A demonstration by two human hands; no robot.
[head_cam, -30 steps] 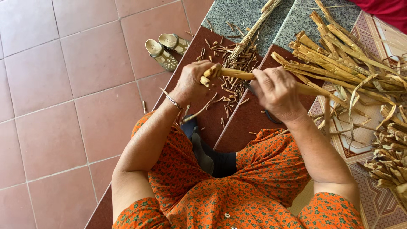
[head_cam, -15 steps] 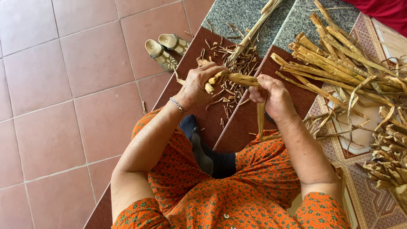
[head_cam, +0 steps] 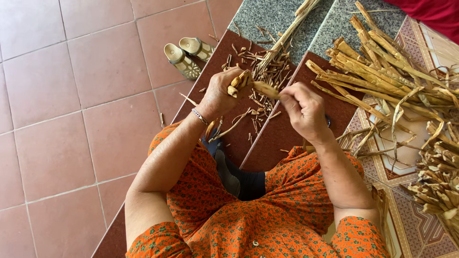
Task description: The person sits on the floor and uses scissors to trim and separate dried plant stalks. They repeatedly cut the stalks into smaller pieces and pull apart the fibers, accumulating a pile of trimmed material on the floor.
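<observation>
- Dry tan stalk (head_cam: 256, 86) sits between my hands, above the step (head_cam: 296, 138)
- Left hand (head_cam: 221, 93) grip wraps its thick end
- Right hand (head_cam: 303, 111) pinches the other end
- Stalk pile (head_cam: 382, 76) lies right of them

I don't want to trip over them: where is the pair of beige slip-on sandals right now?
In the head view, the pair of beige slip-on sandals sits upper left of centre on the terracotta floor tiles, beside the step edge, just left of the left hand.

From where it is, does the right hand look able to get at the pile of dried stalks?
Probably yes: the right hand pinches one stalk, and the pile lies just beside it with nothing between.
</observation>
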